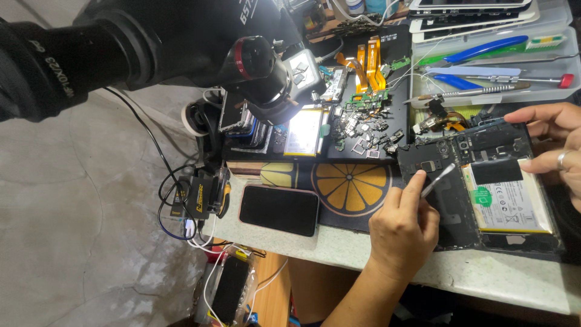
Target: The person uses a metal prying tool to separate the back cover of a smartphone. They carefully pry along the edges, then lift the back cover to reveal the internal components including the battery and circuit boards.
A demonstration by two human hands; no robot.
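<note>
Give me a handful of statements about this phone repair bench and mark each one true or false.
1. The left hand holds metal tweezers over the opened phone. True.
2. The opened phone's battery has been taken out and lies on the floor. False: it sits inside the phone.
3. A closed dark phone lies face up to the left of the hands. True.
4. The right hand grips a blue-handled tool. False: it rests on the opened phone's edge; the blue-handled tools lie in the tray.
5. The mat shows an orange slice. True.
</note>
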